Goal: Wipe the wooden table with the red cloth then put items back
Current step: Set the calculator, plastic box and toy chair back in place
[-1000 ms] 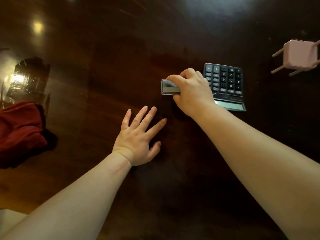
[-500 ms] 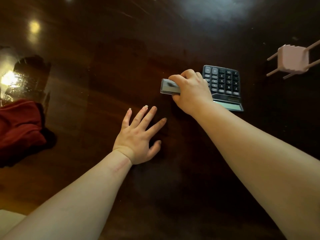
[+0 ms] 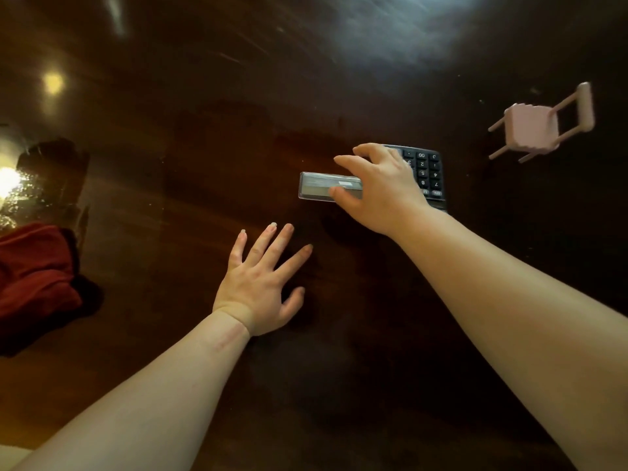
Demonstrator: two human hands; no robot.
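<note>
The dark wooden table (image 3: 238, 113) fills the view. A small clear rectangular case (image 3: 321, 186) lies flat on it near the middle. My right hand (image 3: 380, 192) hovers over the case's right end with fingers spread and loosely bent; the thumb overlaps the case's edge, and no finger curls round it. Behind that hand lies a black calculator (image 3: 430, 175), partly hidden. My left hand (image 3: 261, 283) rests flat on the wood with fingers spread, a little nearer than the case. The red cloth (image 3: 34, 277) lies bunched at the left edge.
A small pink toy chair (image 3: 533, 127) lies tipped on the table at the far right. Lamp reflections glare on the glossy wood at the left (image 3: 8, 180). A pale corner (image 3: 13, 453) shows at the bottom left.
My right hand gripped the clear case before; its fingers have now opened and lifted off it, leaving the case on the table. The left hand has stayed flat.
</note>
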